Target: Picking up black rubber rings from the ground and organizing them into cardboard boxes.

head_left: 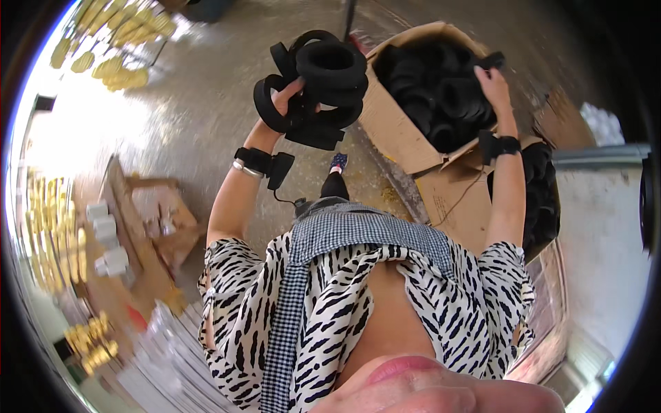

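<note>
Several thick black rings (333, 86), matt like foam or rubber, hang together in my left hand (284, 98), whose fingers are hooked through and around them. They are held up to the left of an open cardboard box (392, 134). Inside that box lies a heap of similar black rings (437, 86). My right hand (494, 89) is at the box's far right edge, its fingers closed on a black ring (491, 60), of which only part shows. Each wrist wears a black strap with a small device.
A second cardboard box (451, 206) with black pieces (542, 193) stands nearer, below my right forearm. To the left are a wooden bench (138, 234) and racks of yellow pieces (51, 234). More yellow pieces (120, 34) are at the far left. A pale panel (602, 206) stands at the right.
</note>
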Available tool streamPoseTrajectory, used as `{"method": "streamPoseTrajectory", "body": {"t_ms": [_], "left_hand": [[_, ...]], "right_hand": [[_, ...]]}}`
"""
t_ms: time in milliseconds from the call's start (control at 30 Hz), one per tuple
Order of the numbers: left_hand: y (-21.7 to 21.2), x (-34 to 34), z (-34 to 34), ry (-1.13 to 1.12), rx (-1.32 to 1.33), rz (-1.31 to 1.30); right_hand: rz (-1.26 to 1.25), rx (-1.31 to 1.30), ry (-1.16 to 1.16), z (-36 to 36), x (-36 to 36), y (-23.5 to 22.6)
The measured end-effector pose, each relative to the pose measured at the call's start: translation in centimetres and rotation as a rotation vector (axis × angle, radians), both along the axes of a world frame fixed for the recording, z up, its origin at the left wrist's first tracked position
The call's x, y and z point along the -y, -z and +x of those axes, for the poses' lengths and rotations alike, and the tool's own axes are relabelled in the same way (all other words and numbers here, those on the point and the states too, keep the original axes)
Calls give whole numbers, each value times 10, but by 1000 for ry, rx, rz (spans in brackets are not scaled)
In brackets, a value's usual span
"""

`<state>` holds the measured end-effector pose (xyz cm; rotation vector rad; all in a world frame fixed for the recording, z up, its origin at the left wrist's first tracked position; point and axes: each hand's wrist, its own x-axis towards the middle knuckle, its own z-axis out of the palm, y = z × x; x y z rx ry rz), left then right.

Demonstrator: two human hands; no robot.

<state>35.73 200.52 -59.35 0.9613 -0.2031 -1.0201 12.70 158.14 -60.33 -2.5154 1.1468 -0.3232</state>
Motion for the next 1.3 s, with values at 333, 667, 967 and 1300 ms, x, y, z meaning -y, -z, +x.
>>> {"method": "streamPoseTrajectory", "body": {"t_ms": [333,667,967,1300], "left_hand": [[-30,72,-40,173,200,-45],[42,47,24,-10,152,562],[79,51,5,232,66,517],[103,61,42,200,122,454]], "right_hand": [[28,-538,-446,68,-65,41],[-81,8,-495,87,-162,44],[72,186,-688,112,-223,23],[475,462,-197,115,-142,72]]}}
